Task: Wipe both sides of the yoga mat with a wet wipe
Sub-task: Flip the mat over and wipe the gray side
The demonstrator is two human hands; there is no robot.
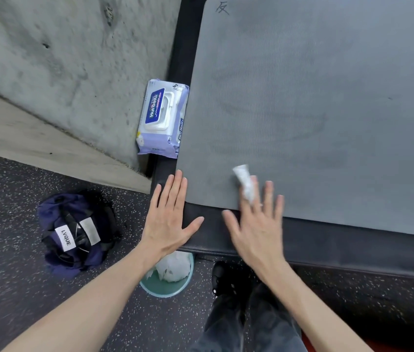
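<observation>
The dark blue bag (79, 232) on the floor has a white tag reading "LVQUE". There's a hand-drawn "反" in the far corner of the grey yoga mat (315, 110). The wet wipe pack (161, 119) beside the mat has a blue label, looks like "HuiBeiLi" or close, upside down so I can't swear to it.

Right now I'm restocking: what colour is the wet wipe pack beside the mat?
Pale lilac wet wipe pack with a white lid and blue label, seen in the head view.
</observation>
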